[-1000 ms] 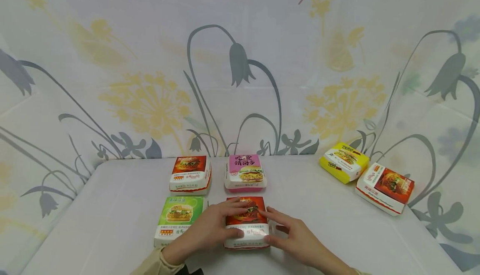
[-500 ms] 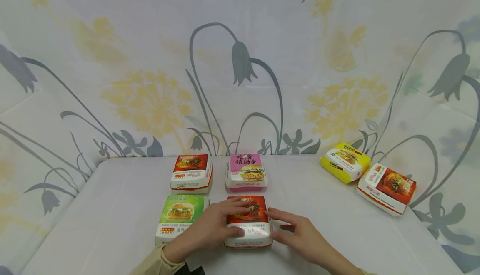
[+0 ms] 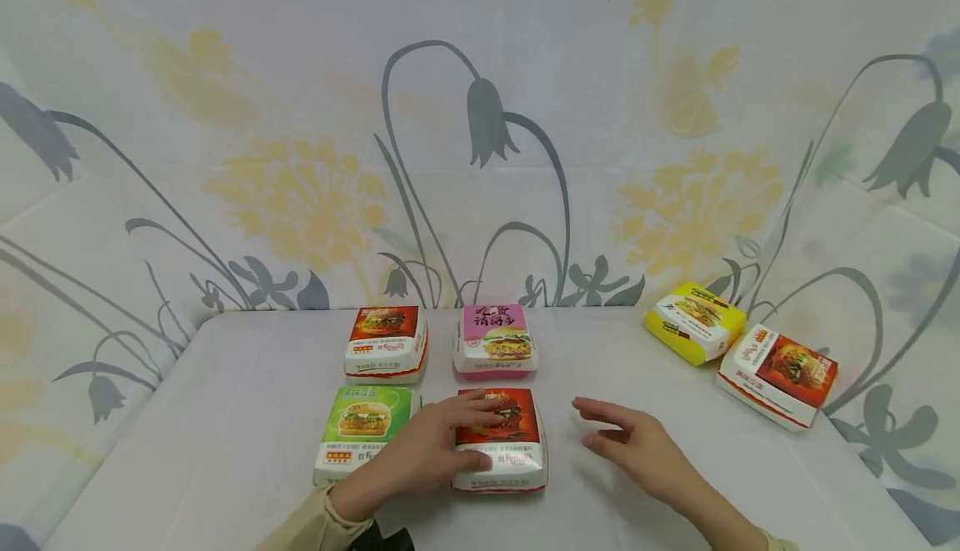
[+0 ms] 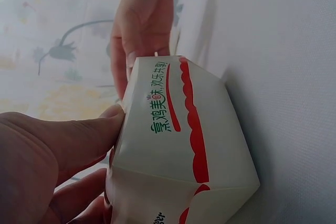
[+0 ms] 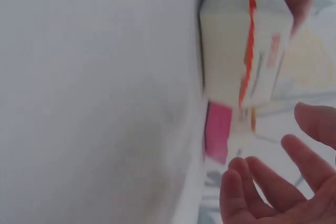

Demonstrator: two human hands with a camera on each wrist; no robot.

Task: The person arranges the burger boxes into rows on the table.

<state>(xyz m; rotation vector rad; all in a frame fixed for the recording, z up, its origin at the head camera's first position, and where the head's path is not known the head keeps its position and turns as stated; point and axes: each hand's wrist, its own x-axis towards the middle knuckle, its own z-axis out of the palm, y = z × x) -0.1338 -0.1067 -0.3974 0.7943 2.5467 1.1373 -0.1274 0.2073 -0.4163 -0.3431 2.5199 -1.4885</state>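
Observation:
A red-and-white burger box (image 3: pixel 517 458) sits on the white cloth in front of the person. My left hand (image 3: pixel 427 448) rests on its left part, fingers across the lid and thumb near its front edge. In the left wrist view the thumb touches the top edge of the box (image 4: pixel 173 124). To the right of that box, my right hand (image 3: pixel 637 451) is in the air, apart from it and holding nothing. Its fingers look loosely spread in the right wrist view. A green burger box (image 3: pixel 362 426), partly covered by the left forearm, lies to the left.
Behind the front pair stand another red-and-white box (image 3: pixel 386 344) and a pink one (image 3: pixel 495 341). At the back right, a yellow box (image 3: pixel 694 323) lies close to an angled red-and-white box (image 3: pixel 778 376). A flower-printed cloth (image 3: pixel 480 134) hangs behind the table.
My right hand has drawn away to the right from the front red-and-white box, which it was touching earlier. The left hand stays on the lid. The view has shifted slightly.

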